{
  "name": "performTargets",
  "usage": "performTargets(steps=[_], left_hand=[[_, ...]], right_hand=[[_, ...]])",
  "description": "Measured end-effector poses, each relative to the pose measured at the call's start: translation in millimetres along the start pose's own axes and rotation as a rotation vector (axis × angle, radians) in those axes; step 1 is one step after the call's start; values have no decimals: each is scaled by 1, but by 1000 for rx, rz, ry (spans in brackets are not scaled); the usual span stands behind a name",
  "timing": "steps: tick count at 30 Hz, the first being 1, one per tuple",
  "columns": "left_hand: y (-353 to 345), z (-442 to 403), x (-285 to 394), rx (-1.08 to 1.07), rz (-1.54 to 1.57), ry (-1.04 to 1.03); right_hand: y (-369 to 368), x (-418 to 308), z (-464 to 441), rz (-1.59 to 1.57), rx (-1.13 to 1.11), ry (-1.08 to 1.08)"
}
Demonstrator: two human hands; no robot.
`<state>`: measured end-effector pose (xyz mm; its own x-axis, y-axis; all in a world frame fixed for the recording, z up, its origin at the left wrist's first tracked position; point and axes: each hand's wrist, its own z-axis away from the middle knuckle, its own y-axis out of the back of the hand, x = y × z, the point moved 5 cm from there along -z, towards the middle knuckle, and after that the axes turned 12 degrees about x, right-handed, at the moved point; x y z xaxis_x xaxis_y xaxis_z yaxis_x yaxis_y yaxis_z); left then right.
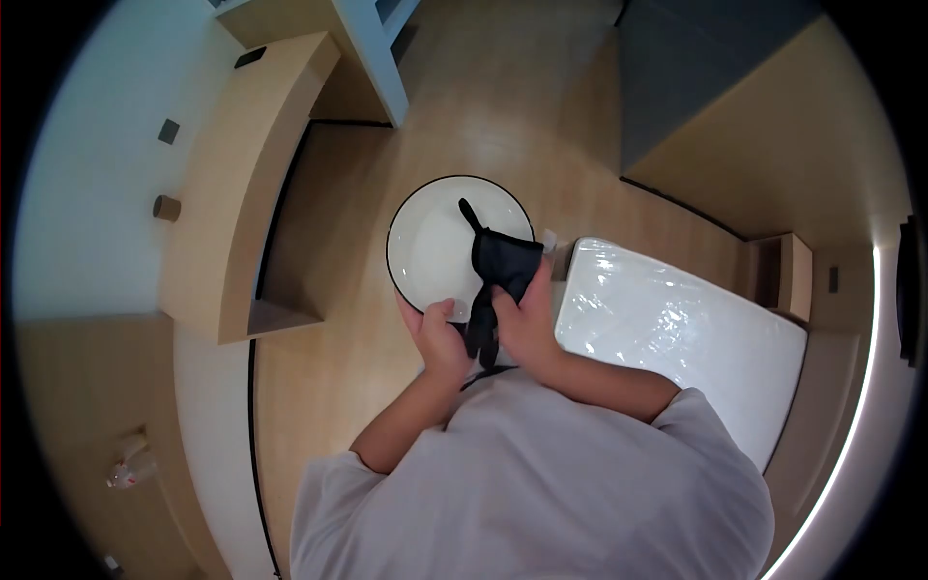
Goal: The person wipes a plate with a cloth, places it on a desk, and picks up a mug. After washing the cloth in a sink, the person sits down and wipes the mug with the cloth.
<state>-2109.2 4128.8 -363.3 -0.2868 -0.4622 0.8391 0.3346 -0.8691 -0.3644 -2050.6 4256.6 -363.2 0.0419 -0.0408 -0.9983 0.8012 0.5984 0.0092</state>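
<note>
A round white basin (425, 232) with a thin black rim is held up in front of my body. My left hand (440, 338) is closed on its near left edge, thumb over the rim and fingers underneath. My right hand (525, 324) grips a black bra (507, 256), thumb pressed on the dark fabric. One cup spreads toward the basin's right side, and a strap lies over the basin's inside. The lower part of the bra hangs between my two hands, across the near rim. Whether my right fingers also touch the basin is hidden.
To the right stands a mattress (677, 314) in shiny plastic wrap, with a small wooden nightstand (795, 275) beyond it. A curved wooden desk (256, 164) lines the left wall, holding a small brown cup (166, 208). Wood floor (474, 106) stretches ahead beside a tall cabinet (715, 106).
</note>
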Motion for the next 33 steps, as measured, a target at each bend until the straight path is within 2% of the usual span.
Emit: performTargets(steps=[5,6,7,8,9,11,15,17,18,19,21,22,23,24,25,27,28,29,31,33], left_hand=[[3,-105,-16,-47,121,165],[3,-106,-22,-80,-34,187],[1,-132,-25,-124,-178,192],[1,-155,-31,-156,-218,73],[-15,-170,-28,-211,-167,109],[-32,-181,-37,-296,-227,199],[-49,-213,-68,-327,-325,333],[-51,-219,-98,-245,-340,408],[-48,-218,-106,-208,-338,527],[-34,-219,-121,-158,-320,519],[-16,-213,-146,-99,-354,312],[-21,-209,-121,-30,-398,231],[-22,-203,-107,136,-394,163],[-58,-193,-94,136,-476,201],[-59,-196,-77,123,-544,234],[-69,-181,-65,244,-389,317],[-67,-179,-63,237,-317,272],[-71,-179,-57,253,-305,257],[-70,-183,-35,362,-313,162],[-37,-193,-60,414,-361,127]], right_hand=[[-52,17,-91,203,-207,-157],[-50,17,-109,122,-195,-117],[-64,16,-132,255,-279,-40],[-74,17,-154,320,-330,21],[-84,25,-174,383,-378,86],[-88,57,-215,446,-503,-21],[-149,91,-276,668,-772,76],[-187,102,-290,867,-1064,245],[-206,105,-289,861,-1179,272],[-222,108,-283,849,-1232,281],[-246,94,-268,759,-1435,535],[-256,85,-258,752,-1479,661],[-261,76,-250,741,-1516,695],[-252,45,-257,626,-1624,855],[-258,31,-239,513,-1718,1026],[-254,30,-233,452,-1762,1141],[-258,26,-228,397,-1770,1229],[-265,21,-229,382,-1783,1248],[-289,14,-233,415,-1774,1048],[-309,9,-231,399,-1775,1017]])
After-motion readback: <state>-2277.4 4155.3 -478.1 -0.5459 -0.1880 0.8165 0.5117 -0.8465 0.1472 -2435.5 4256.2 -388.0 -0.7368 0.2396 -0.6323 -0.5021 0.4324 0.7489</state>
